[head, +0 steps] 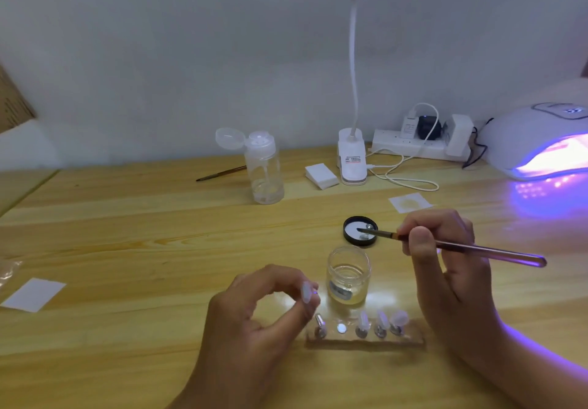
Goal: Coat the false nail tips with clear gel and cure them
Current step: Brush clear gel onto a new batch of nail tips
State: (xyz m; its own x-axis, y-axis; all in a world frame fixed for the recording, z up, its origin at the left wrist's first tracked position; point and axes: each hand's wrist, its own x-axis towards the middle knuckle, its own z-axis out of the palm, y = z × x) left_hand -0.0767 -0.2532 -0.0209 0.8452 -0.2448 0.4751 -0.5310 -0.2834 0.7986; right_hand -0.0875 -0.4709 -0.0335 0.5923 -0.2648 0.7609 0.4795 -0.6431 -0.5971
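Nearest you, low in the centre of the frame, the holder (366,341) lies on the worktop (159,233) with four tips (362,324) standing on it and one spot bare, second from the left. That bare spot likely belongs to the tip (307,292) your left hand (254,322) pinches just above the holder's left end. The grip is narrow, thumb and fingertips closed on it, probably so you can turn it toward the brush.

Just beyond the holder, the jar (348,276) of clear gel stands open and upright, close enough for both hands to reach.

To the right of centre, your right hand (451,265) holds the brush (496,253) like a pen, its grip closed round the shaft near the ferrule for fine control. The bristles point left, over the lid (360,231) that lies upturned behind the jar. You may be wiping off or picking up gel there, but I cannot tell whether they touch it.

Further back, right of the lid, lies a used wipe (409,202). Beyond that, across the middle of the frame, are a pump bottle (264,170), a stack of pads (321,176) and a desk lamp (351,160).

At the right edge the curing lamp (541,144) glows violet with its mouth facing the worktop, ready for coated tips. The coating step looks unfinished.
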